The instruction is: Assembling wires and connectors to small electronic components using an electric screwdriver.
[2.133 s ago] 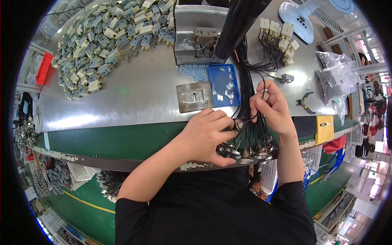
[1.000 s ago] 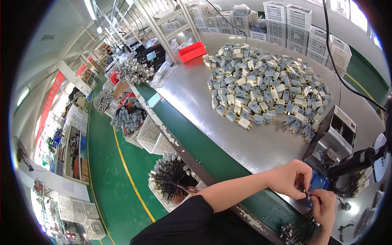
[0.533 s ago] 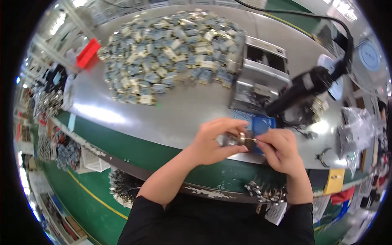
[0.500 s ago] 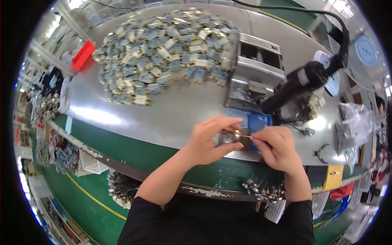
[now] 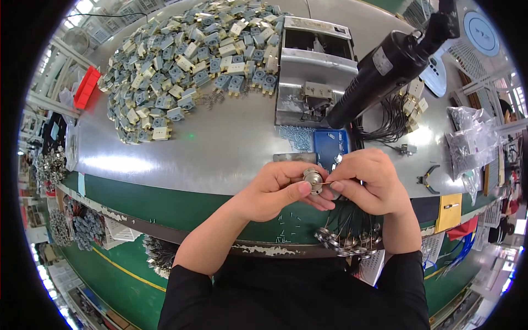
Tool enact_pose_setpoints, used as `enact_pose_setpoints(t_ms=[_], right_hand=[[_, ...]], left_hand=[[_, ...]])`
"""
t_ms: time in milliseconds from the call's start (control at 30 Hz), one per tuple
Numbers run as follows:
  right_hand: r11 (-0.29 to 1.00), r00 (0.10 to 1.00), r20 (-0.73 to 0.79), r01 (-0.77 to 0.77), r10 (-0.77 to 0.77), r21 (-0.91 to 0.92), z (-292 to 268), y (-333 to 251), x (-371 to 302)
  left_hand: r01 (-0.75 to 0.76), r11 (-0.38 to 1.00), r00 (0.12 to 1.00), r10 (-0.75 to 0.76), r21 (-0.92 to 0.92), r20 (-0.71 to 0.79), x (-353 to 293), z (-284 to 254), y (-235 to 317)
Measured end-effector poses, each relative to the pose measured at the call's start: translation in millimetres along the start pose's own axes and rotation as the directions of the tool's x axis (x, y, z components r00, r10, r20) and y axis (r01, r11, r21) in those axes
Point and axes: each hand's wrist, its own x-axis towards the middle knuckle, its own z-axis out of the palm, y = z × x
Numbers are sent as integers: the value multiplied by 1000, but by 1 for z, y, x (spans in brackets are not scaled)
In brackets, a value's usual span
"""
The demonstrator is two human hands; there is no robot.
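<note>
My left hand [image 5: 273, 191] is closed around a round silvery metal part [image 5: 313, 179], with the thumb pressed on its near edge. A thin copper-coloured wire [image 5: 325, 182] runs from that part to the right. My right hand [image 5: 369, 180] pinches the wire between thumb and fingertips, close beside the round part. Both hands are above the near edge of the bench, in front of a shallow blue tray [image 5: 330, 142]. The far end of the wire is hidden by my right fingers.
A large heap of grey and cream switch-like blocks [image 5: 203, 60] covers the back left. Beside it stand a grey metal fixture [image 5: 317, 71] and a thick black cylindrical tool [image 5: 379, 71]. Small screws [image 5: 296, 136], pliers [image 5: 428, 180] and hanging round metal parts [image 5: 349, 242] surround my hands.
My view has shifted, so the bench things sit further left and higher. The round part has been tilted so its face shows, and my right hand has come closer to it.
</note>
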Motion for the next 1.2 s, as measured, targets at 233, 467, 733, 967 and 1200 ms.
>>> enact_pose_setpoints(t_ms=[233,467,733,967,1200], right_hand=[[997,998,46,-30,33,-68,-4,-1,2],[996,999,53,-7,2,92,-1,1,-2],[940,959,239,-215,151,266,0,15,-5],[846,951,231,-291,205,447,9,16,-3],[964,989,130,-106,76,243,9,13,-2]], left_hand=[[7,953,997,15,303,-70,5,10,12],[112,861,994,-104,496,-45,6,18,19],[-2,743,1000,16,670,-16,-6,32,9],[-198,442,936,351,875,34,0,37,7],[-152,334,960,273,930,58,-4,39,22]])
